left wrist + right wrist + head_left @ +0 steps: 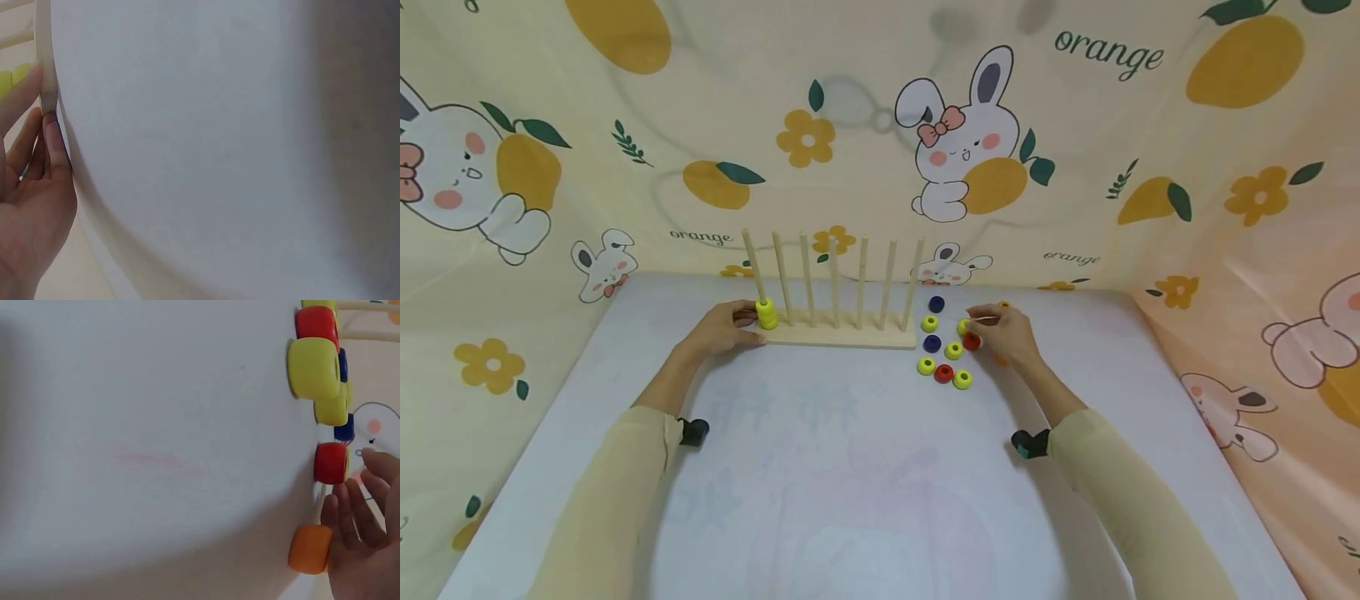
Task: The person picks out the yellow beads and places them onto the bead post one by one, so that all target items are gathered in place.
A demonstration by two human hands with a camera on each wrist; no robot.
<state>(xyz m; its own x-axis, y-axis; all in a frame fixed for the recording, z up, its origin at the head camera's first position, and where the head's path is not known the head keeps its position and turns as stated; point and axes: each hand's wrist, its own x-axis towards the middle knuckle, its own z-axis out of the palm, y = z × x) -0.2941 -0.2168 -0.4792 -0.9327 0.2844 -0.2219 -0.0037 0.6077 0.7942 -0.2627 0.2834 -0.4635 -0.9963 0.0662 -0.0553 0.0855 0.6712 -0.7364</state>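
Note:
A pale wooden peg stand (842,336) has several upright rods on one long base. Yellow beads (766,314) are stacked on its leftmost rod. At that end, my left hand (718,329) holds the base, thumb and fingers around its edge beside the stack; the left wrist view also shows this base end (47,62). My right hand (1006,333) reaches over the loose beads, its thumb and fingers apart beside a yellow bead (963,327). A red bead (331,463) stands just in front of those fingertips and mostly covers the yellow one in the right wrist view.
Right of the stand lie loose beads: blue (936,304), yellow (927,366) and red (943,373). An orange bead (310,549) sits beneath the right hand. A patterned cloth (850,125) hangs behind and beside the white table (850,483).

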